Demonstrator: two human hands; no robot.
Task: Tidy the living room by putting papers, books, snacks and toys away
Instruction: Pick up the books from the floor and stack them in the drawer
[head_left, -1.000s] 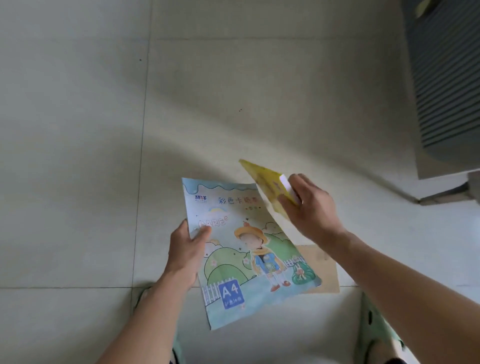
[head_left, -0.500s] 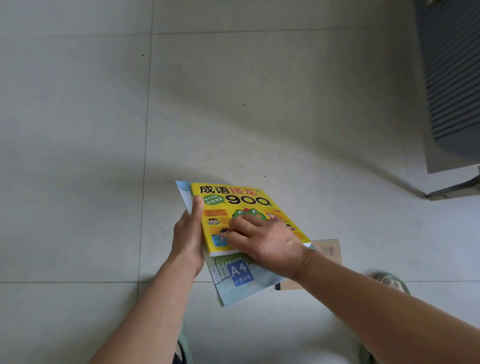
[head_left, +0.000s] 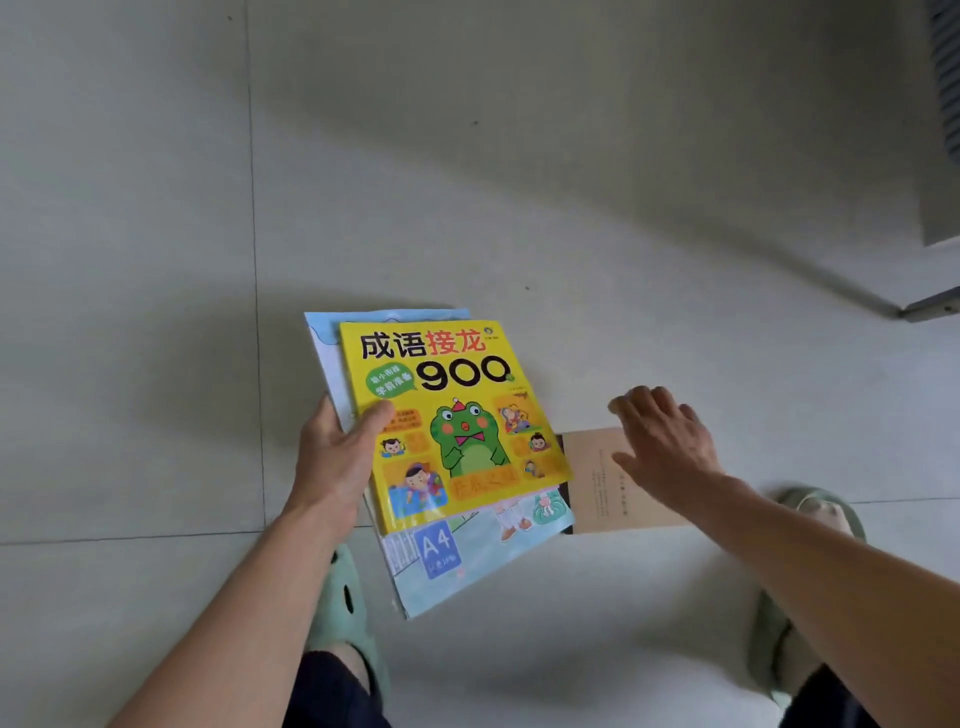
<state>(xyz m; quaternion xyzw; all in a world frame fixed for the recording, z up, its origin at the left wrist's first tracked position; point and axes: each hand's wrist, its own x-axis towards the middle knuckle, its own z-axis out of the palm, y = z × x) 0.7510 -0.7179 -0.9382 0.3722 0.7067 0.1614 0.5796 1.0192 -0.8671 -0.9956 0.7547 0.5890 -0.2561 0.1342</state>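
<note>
The left hand (head_left: 335, 457) grips a stack of two items at its left edge: the thumb lies on the cover of the yellow book (head_left: 452, 415), and the remaining fingers are hidden beneath the stack, so their position cannot be told. The yellow book rests on top of the A4 paper pack (head_left: 457, 561), covering most of it; only the pack's upper-left border and lower portion are visible. The stack is held above the tiled floor (head_left: 156, 260), tilted slightly.

The right hand (head_left: 665, 447) is free, palm down, fingers loosely apart and slightly bent, holding nothing. It hovers over a tan booklet (head_left: 597, 483) lying flat on the floor; whether the fingers touch it cannot be told. The booklet's left edge is hidden behind the stack, its right part behind the hand and forearm. Its printed text is too small to read.

Two green slippers (head_left: 337, 618) are partly covered by the forearms. A dark ribbed object (head_left: 948, 78) is cut off at the upper right edge.
</note>
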